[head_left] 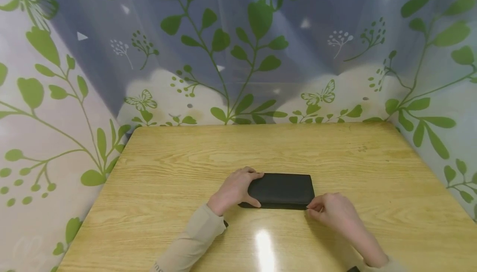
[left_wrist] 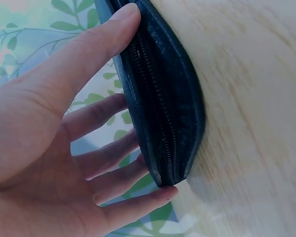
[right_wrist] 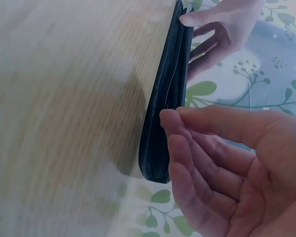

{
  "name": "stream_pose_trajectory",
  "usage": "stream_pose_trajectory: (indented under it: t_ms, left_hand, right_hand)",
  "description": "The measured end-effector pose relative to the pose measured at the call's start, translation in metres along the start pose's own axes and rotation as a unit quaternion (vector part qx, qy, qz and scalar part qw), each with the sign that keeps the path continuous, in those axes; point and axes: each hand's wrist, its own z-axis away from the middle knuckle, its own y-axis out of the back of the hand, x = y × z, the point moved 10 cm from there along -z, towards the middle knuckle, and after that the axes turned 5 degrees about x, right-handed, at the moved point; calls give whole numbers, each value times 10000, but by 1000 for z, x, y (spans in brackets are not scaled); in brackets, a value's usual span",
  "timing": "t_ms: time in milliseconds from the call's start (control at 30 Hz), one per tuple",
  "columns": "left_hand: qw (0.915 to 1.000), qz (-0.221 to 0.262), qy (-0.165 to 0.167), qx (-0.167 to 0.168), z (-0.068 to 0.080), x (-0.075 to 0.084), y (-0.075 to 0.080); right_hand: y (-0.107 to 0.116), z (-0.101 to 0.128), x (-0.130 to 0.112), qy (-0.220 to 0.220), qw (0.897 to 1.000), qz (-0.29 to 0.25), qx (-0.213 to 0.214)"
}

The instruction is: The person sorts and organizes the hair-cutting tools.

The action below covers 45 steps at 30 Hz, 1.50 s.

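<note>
A black zip wallet lies flat on the wooden table, its long zipped side facing me. My left hand holds the wallet's left end, thumb on the near edge and fingers along the far edge. In the left wrist view the dark zipper runs between two raised leather edges, with the thumb across its upper part. At the near right corner my right hand pinches with thumb and forefinger on the zipper line. Those fingertips cover what looks like the zipper pull, so its shape is hidden.
The wood-grain table spreads around the wallet on all sides. A curtain with green leaves and butterflies hangs behind the table and along both sides. Light glares off the tabletop near its front.
</note>
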Motion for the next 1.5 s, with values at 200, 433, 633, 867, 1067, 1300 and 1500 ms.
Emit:
stream_pose_trajectory:
  t_ms: [200,433,633,867,1067,1300,1500]
  left_hand:
    - [10000,-14,-8,44,0,0,0]
    - [9999,-9,-64,95,0,1,1]
    - [9999,51,-83,101,1,1,1]
    - [9998,77,-83,133,1,0,1]
    - [9998,74,-66,154,1,0,0]
    - [9998,74,-9,170,2,-2,1]
    - [9998,-8,-63,201,2,-1,1]
  right_hand:
    - [-2,1,-7,70,9998,-144,109]
    - [-8,-1,-13,257,9989,-352,157]
    - [-13,-3,-16,371,9978,-528,127]
    - [-14,-7,-26,472,9958,-786,34]
    - [-18,-8,-26,388,9959,-802,-148]
    - [-19,-13,-25,212,9970,-700,-262]
    - [-17,-15,-27,229,9979,-582,-183]
